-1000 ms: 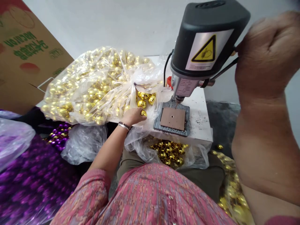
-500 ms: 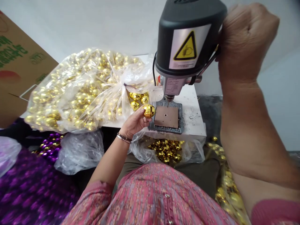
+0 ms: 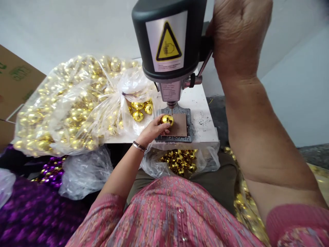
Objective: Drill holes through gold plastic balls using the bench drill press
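Between the thumb and fingers of my left hand [image 3: 155, 128] is a shiny gold faceted ball [image 3: 167, 119]. It is over the left part of a brown square plate [image 3: 180, 126] on the base of a small drill press [image 3: 169, 37], close below the drill bit [image 3: 172, 110]. My right hand [image 3: 241, 32], raised at the upper right, is wrapped round the press's lever handle [image 3: 207, 46]; its fingers are mostly hidden behind the wrist and the grip. A few gold balls [image 3: 138, 116] lie on the table left of the press.
A big tied clear bag [image 3: 66, 103] of gold balls covers the left of the white table [image 3: 205, 132]. Dark shavings surround the press base. An open plastic bag with gold balls [image 3: 180, 162] sits at my lap. Purple balls [image 3: 51, 171] and a cardboard box [image 3: 17, 79] are at left.
My left hand has brought the gold ball from beside the plate to over it, below the bit. My right hand keeps its hold on the lever. The whole view has shifted.
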`<action>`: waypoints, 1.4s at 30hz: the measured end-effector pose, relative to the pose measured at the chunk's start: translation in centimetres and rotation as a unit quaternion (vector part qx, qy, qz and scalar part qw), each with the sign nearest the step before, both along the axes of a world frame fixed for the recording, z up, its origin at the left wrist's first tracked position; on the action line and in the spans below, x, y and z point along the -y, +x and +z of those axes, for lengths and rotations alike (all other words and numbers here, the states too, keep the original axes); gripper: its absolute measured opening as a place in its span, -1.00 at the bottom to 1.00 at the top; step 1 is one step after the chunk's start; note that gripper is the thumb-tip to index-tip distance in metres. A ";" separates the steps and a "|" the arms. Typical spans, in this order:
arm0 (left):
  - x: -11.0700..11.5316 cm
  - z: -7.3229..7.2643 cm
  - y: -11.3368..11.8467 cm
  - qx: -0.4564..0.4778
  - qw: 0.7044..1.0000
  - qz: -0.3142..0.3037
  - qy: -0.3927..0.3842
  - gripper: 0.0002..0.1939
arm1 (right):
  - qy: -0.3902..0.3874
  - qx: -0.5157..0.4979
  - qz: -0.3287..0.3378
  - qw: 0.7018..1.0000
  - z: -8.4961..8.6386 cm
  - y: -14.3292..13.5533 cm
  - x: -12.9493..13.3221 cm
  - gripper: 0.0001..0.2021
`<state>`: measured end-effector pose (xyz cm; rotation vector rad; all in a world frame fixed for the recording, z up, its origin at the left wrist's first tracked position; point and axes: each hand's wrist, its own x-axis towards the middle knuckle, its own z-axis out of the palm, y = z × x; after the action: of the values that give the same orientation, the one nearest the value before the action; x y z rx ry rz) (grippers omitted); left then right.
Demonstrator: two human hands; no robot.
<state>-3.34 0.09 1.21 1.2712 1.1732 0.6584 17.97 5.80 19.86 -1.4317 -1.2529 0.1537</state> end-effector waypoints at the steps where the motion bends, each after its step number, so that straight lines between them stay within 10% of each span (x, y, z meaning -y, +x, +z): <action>1: -0.1 0.0 0.1 -0.007 1.000 -0.002 0.003 -0.52 | -0.005 0.008 -0.004 1.000 0.1 0.0 0.1 -0.51; 14: -1.7 1.0 1.7 -0.261 0.952 -0.052 0.153 -0.34 | 0.028 0.016 0.026 0.999 -1.1 0.8 -0.9 -0.61; 21: -1.8 -0.1 2.0 -0.218 0.963 -0.035 0.154 -0.28 | 0.046 -0.011 0.054 0.997 -0.8 0.6 0.7 -0.57; 32: -2.2 -0.8 2.4 -0.195 0.962 -0.052 0.186 -0.54 | 0.116 0.093 0.028 0.988 -5.5 0.5 7.9 -0.79; 42: -2.2 -0.8 2.6 -0.177 0.966 -0.066 0.176 -0.68 | 0.041 0.134 0.041 0.989 -4.1 0.7 8.9 -0.66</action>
<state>-0.72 2.25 0.38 1.8093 1.2801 0.5698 18.66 -3.09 15.79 -1.3620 -1.5205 -0.0370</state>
